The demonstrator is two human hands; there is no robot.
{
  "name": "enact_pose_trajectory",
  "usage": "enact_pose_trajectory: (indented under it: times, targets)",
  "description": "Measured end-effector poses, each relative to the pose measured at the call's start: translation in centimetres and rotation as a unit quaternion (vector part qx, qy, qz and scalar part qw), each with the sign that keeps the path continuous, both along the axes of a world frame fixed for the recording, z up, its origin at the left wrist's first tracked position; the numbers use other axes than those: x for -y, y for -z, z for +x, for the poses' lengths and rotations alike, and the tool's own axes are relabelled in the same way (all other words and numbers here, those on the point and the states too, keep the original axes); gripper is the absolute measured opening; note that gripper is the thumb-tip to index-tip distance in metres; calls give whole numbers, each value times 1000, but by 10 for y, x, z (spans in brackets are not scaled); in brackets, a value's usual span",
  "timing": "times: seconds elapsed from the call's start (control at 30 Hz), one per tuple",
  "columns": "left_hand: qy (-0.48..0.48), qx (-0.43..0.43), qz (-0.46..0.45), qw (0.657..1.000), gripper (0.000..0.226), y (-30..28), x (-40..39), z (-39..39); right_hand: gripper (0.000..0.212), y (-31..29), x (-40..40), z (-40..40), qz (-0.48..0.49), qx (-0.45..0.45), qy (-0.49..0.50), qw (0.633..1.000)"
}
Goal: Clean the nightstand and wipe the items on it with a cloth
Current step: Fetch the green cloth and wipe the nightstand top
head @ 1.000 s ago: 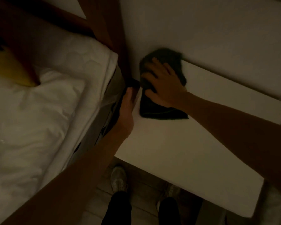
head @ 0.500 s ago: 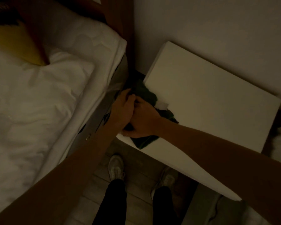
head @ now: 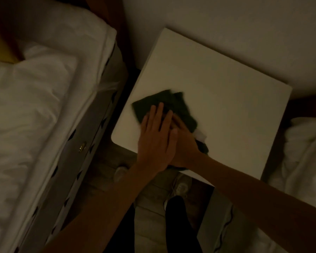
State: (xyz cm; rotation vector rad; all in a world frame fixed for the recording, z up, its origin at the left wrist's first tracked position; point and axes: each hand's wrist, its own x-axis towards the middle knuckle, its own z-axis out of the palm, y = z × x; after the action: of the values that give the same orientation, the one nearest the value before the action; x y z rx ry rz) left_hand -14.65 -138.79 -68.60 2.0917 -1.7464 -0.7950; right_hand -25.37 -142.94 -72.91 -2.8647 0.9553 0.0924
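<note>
Nightstand point(head: 217, 99), a white flat-topped unit, is standing against the far wall point(head: 226, 24), with a bed point(head: 35, 106) on its left and white bedding point(head: 305, 152) on its right. Its top surface is showing bare except for the cloth and the hands.

A dark cloth point(head: 164, 105) is lying flat on the near-left part of the top, close to the rounded near-left corner. A small pale tag point(head: 201, 135) is showing at the cloth's right edge. The near end of the cloth is reaching the front edge of the nightstand under the wrists.

The left hand point(head: 155, 139) is lying palm down with fingers extended and together, pressing on the cloth; it is not curled around anything. The right hand point(head: 184, 141) is lying flat just beside it and partly beneath it, touching it, and is also pressing the cloth down. Its fingers are mostly hidden, so whether they are pinching the fabric cannot be determined. Both forearms are entering from the near edge of the view.

The bed is carrying a white duvet, and a yellow pillow point(head: 0, 50) is showing at its far left. Below the nightstand's front edge, two light shoes point(head: 180, 187) and dark trouser legs point(head: 179, 225) are standing on a wooden floor point(head: 148, 216). Lighting is dim, and the cloth edges are blurring.
</note>
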Motion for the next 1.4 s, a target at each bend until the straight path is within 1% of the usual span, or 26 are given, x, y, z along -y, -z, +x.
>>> enact_pose_trajectory:
  times: [0.1, 0.2, 0.23, 0.33, 0.4, 0.47, 0.53, 0.7, 0.77, 0.8, 0.83, 0.87, 0.9, 1.0, 1.1, 1.2, 1.3, 1.4]
  targets:
    - [26, -51, -15, 998, 58, 0, 3, -32, 70, 6, 19, -58, 4, 8, 147, 989]
    - [45, -69, 1, 997, 55, 1, 5, -54, 68, -2, 16, -101, 7, 15, 299, 954]
    - [48, -70, 6, 996, 55, 2, 6, -58, 69, -1, 9, -108, 2, 3, 350, 937]
    - [70, -55, 21, 996, 56, 2, 4, -69, 78, -4, -22, -112, 11, -15, 515, 857]
    - [81, -45, 24, 995, 58, 3, 2, -70, 82, -2, -43, -109, 21, -12, 590, 807]
    - [85, -42, 28, 995, 58, 2, 0, -69, 82, 1, -60, -104, 17, -12, 638, 769]
    - [85, -46, 33, 995, 56, 2, -1, -69, 80, 2, -70, -98, 28, -6, 670, 742]
    - [86, -80, 50, 992, 58, -6, -11, -69, 67, -3, -87, -72, 25, 11, 752, 659]
    - [79, -104, 49, 990, 54, -8, -16, -64, 64, -6, -87, -56, 25, 26, 775, 631]
    - [74, -118, 46, 989, 50, -9, -18, -60, 63, -7, -86, -47, 26, 33, 782, 621]
    - [68, -129, 40, 988, 46, -9, -20, -55, 63, -8, -85, -37, 25, 37, 784, 619]
    - [62, -135, 33, 988, 43, -9, -21, -48, 62, -9, -85, -25, 24, 36, 778, 626]
    - [55, -136, 26, 989, 40, -8, -21, -40, 62, -9, -85, -12, 21, 33, 767, 641]
    - [29, -135, 11, 990, 35, -8, -23, -11, 59, -8, -87, 27, 9, 23, 719, 695]
    - [-4, -145, 16, 989, 35, -8, -26, 18, 57, -7, -89, 57, -2, 47, 669, 742]
    - [-40, -156, 20, 987, 42, -10, -30, 42, 56, -5, -98, 75, -11, 50, 582, 811]
    - [-78, -160, 26, 984, 48, -11, -35, 58, 63, -5, -106, 81, 22, 55, 471, 880]
    - [-95, -173, 40, 980, 44, -12, -45, 64, 66, -7, -110, 87, 33, 73, 384, 920]
